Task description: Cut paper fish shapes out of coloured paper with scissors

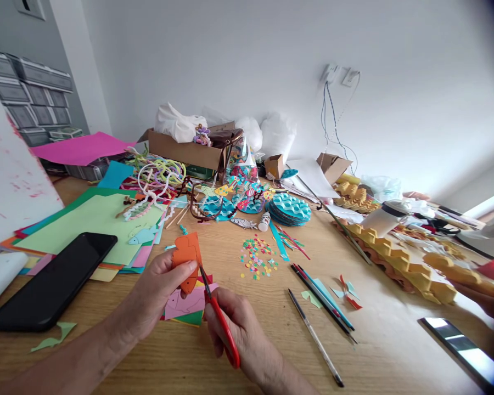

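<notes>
My left hand pinches an orange piece of paper with a fish outline drawn on it. In my right hand is a pair of red-handled scissors, its blades at the paper's right edge. Below the hands lies a pink paper with a fish drawn on it, on top of green and other coloured sheets. To the left rests a light green sheet carrying a small blue paper fish. Round confetti dots are scattered beyond my right hand.
A black phone lies at left, and pencils and a pen at right. Yellow egg cartons and another phone are farther right, near another person's hand. Blue scalloped discs are stacked behind.
</notes>
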The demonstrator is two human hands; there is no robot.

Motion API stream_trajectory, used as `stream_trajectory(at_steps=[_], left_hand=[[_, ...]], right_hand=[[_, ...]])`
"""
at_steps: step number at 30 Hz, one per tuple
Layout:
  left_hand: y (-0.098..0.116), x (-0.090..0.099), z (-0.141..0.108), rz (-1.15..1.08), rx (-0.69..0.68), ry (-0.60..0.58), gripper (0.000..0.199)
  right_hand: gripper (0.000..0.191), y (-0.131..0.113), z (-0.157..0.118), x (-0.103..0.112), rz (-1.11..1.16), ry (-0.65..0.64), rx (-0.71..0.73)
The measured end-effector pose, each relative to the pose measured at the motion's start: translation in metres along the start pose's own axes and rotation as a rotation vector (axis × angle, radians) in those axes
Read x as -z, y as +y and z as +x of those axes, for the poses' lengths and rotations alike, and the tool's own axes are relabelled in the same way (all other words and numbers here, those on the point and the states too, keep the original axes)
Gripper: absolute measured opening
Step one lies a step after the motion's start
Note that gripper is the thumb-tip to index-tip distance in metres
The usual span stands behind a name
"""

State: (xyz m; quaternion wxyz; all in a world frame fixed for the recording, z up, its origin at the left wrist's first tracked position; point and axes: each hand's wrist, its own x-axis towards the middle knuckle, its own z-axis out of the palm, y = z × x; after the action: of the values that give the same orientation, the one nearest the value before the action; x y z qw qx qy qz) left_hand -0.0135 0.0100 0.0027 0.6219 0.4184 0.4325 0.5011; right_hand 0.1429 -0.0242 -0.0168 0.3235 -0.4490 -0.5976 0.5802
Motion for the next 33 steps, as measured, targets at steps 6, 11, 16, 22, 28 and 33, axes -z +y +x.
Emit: stream_trajectory(at_steps=[6,11,16,22,28,33], left_hand=[[0.0001,0.0000,-0.0001,-0.002,0.005,0.000,0.021],[0.0016,-0.0004,-0.0006,-0.019,0.023,0.001,0.025],[0.0020,-0.0015,-0.0028,-0.048,0.044,0.016,0.024],[0.0040,-0.0032,-0.0024,-0.094,0.058,0.025,0.023],[0.0077,-0.0039,-0.0011,-0.106,0.066,0.017,0.020],[0.0073,-0.0058,-0.0028,-0.087,0.060,0.004,0.022]], right_hand=[[0.035,0.0034,0.0004,0.0007,0.005,-0.007,0.004],[0.035,0.0054,0.0004,0.0016,0.007,-0.012,0.020],[0.037,0.0045,0.0007,0.0020,-0.011,-0.015,0.032],[0.036,0.0052,0.0012,0.0018,-0.036,-0.002,0.030],[0.038,0.0067,0.0020,0.0009,0.007,-0.004,0.005],[0.037,0.0046,0.0014,0.0003,-0.002,-0.008,0.022]])
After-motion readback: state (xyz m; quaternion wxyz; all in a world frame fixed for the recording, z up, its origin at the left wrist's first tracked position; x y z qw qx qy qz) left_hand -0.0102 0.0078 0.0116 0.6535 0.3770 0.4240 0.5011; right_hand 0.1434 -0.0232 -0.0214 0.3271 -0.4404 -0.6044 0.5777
